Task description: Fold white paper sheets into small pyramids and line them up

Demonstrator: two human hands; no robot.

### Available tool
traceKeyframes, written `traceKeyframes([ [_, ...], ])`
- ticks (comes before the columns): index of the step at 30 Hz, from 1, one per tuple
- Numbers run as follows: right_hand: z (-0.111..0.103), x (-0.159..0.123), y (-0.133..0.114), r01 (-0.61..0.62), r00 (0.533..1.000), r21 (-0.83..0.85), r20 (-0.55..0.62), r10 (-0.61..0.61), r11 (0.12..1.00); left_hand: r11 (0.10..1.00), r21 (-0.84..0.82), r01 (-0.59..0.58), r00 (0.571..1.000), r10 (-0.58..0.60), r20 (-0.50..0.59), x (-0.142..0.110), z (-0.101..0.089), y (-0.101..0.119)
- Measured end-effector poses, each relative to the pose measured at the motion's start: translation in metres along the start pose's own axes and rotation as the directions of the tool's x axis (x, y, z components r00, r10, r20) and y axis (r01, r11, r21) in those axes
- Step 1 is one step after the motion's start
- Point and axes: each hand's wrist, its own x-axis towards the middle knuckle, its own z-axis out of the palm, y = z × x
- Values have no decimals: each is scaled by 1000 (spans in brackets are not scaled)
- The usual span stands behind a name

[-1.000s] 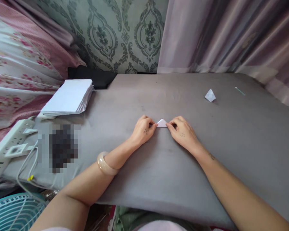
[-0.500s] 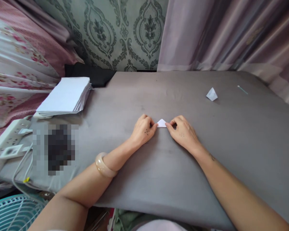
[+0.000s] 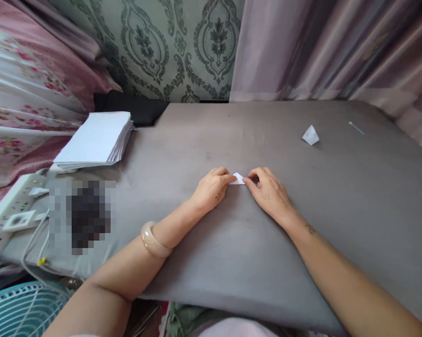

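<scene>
A small folded piece of white paper (image 3: 238,179), roughly triangular with its point away from me, lies on the grey cloth-covered table (image 3: 246,262). At its left end my left hand (image 3: 214,188) is closed on it, the thumb lying over the paper's face. My right hand (image 3: 268,193) pinches the opposite corner between thumb and forefinger. Both end corners of the paper are hidden under my fingers. Farther off to the right sits a folded white paper shape (image 3: 311,135), touched by neither hand.
A stack of white paper (image 3: 94,138) stands at the back left, by a black item (image 3: 129,108). Left of my forearm are a power strip (image 3: 7,215) with cables and a blurred-out dark object (image 3: 91,215). A thin stick (image 3: 356,128) lies far right; a turquoise fan (image 3: 24,309) stands lower left.
My left thumb has slid rightward over the folded paper, and the left hand has turned slightly. My right hand keeps its pinch. The view has shifted a little.
</scene>
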Motion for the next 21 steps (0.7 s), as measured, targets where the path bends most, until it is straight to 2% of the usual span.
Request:
traceKeyframes([
  [6,-4,-24,-7,188,982,-194,64,-178,963,998,51,-24,998,21,51,1,-3,-1],
  [10,-3,-29,-9,213,977,-289,91,-195,933,999,10,-34,999,34,34,1,-2,-3],
  [13,-3,-26,-10,209,977,-294,110,-184,933,993,-120,22,1000,-24,-8,2,-3,-4],
  [16,-4,-22,-10,207,976,-270,122,-180,940,963,-244,116,991,-128,-36,6,-4,-2],
  [21,-4,-21,-9,207,976,-251,123,-182,946,946,-219,240,963,-260,-68,14,1,2],
])
